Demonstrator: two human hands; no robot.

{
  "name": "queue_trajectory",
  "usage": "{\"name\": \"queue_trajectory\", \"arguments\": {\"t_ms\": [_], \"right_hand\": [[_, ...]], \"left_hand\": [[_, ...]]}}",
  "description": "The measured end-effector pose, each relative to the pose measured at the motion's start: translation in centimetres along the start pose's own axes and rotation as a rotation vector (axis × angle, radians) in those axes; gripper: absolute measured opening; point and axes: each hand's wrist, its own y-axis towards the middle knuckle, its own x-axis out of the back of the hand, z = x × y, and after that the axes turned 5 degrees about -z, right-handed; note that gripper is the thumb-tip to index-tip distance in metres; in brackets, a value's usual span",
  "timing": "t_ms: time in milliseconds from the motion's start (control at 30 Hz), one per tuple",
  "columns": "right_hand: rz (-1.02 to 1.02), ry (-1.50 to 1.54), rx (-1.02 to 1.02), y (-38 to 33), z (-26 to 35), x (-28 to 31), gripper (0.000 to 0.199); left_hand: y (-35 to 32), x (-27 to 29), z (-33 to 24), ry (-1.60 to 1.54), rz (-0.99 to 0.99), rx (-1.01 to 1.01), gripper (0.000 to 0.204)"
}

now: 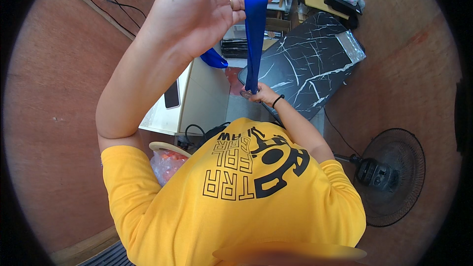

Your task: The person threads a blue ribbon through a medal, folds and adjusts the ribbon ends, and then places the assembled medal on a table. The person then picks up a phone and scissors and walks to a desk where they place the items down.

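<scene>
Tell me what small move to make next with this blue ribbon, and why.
Probably slide the left hand down the blue ribbon toward the right hand. The ribbon is stretched taut between them, the right hand pinching its lower end, so a sliding stroke would smooth it.

- The ribbon point(255, 34) hangs taut between the raised left hand point(197, 12) above and the right hand point(261, 93) below.
- The fan point(389, 177) stands right of the person.
- The phone point(172, 94) lies on the cabinet point(197, 98).

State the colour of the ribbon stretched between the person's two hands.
The ribbon is bright, shiny blue, seen best in the head view.
</scene>
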Motion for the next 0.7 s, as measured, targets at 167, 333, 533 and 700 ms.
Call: {"name": "queue_trajectory", "arguments": {"t_ms": [167, 333, 533, 700], "right_hand": [[0.006, -0.034, 0.115, -1.0, 0.5, -0.6, 0.042], [-0.021, 0.000, 0.045, -1.1, 0.0, -0.4, 0.041], [-0.008, -0.297, 0.102, -1.9, -0.3, -0.3, 0.090], [0.036, -0.417, -0.017, -3.5, 2.4, 2.0, 0.124]], "left_hand": [[0.2, 0.3, -0.2, -0.006, -0.056, 0.002, 0.029], [0.1, 0.7, -0.3, -0.009, -0.009, -0.008, 0.032], [-0.2, 1.0, -0.7, -0.018, -0.092, -0.001, 0.036], [-0.6, 1.4, -1.1, -0.010, -0.044, 0.006, 0.036]]}}
